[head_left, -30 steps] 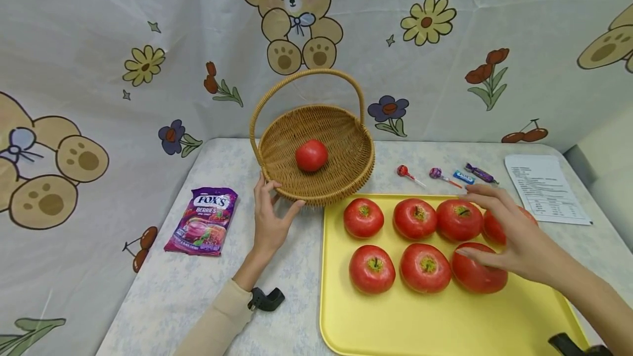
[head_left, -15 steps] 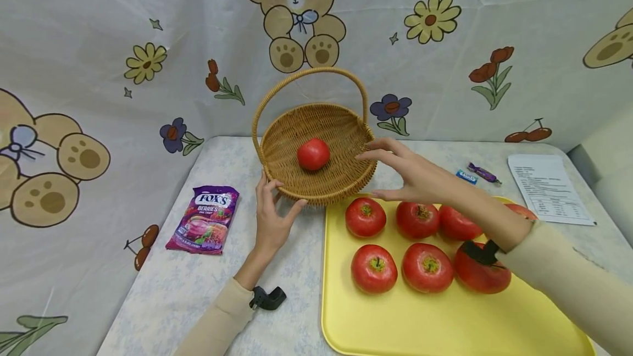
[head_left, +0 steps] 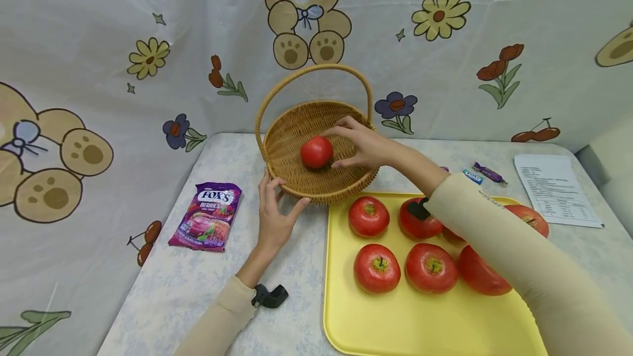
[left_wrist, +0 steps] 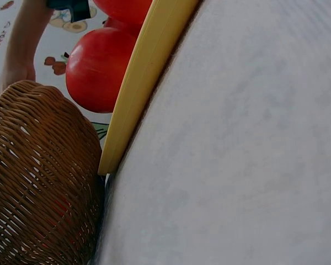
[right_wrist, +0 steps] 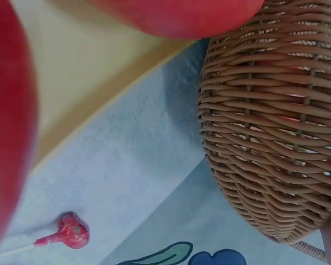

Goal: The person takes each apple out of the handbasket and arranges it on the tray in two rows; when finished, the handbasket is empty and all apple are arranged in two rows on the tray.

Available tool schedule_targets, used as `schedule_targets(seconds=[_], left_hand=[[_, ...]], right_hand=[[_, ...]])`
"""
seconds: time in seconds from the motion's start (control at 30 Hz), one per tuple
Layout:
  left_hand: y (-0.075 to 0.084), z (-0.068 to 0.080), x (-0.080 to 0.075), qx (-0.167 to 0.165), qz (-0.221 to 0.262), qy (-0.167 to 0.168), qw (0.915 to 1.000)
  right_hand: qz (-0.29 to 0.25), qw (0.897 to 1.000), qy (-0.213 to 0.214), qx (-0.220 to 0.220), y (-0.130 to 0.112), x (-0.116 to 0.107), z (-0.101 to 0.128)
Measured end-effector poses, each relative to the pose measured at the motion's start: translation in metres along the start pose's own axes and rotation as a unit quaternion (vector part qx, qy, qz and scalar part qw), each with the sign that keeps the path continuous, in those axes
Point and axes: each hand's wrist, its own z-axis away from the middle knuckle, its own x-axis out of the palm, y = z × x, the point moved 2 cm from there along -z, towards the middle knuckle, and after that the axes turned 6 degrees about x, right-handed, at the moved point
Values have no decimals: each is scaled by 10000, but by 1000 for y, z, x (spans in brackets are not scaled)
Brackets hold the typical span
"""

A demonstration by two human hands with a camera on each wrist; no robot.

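A brown wicker basket (head_left: 306, 180) with a tall hoop handle leans by the back wall, its mouth facing the head camera. One red apple (head_left: 316, 152) lies inside; traces of red show through the weave in both wrist views. My left hand (head_left: 275, 221) holds the basket's lower left rim, index fingertip over the edge and thumb along the underside. My right hand (head_left: 368, 146) reaches over the basket's right rim, thumb and fingers spread apart beside the apple with nothing held. In the left wrist view the basket's woven side (left_wrist: 41, 171) fills the lower left.
A yellow tray (head_left: 420, 323) bears several red apples (head_left: 377, 268), some partly behind the right sleeve. A purple candy bag (head_left: 207, 217) lies at left. Beyond the tray are small wrapped candies (head_left: 489, 172) and a printed sheet (head_left: 556, 188). The right wrist view shows a red lollipop (right_wrist: 71, 231).
My right hand has moved left from above the tray's apples into the basket's mouth, near the apple there. My left hand stays at the basket's rim. The head view has shifted slightly.
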Motion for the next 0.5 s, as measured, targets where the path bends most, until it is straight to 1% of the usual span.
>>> schedule_targets(seconds=[0.27,0.5], left_hand=[[0,-1,0,-5,-25,-22,10000],[0,0,0,-14,-11,-17,10000]], right_hand=[[88,9987,-313,397,4,2,-26],[81,9937,-817,760,8,9,-45]])
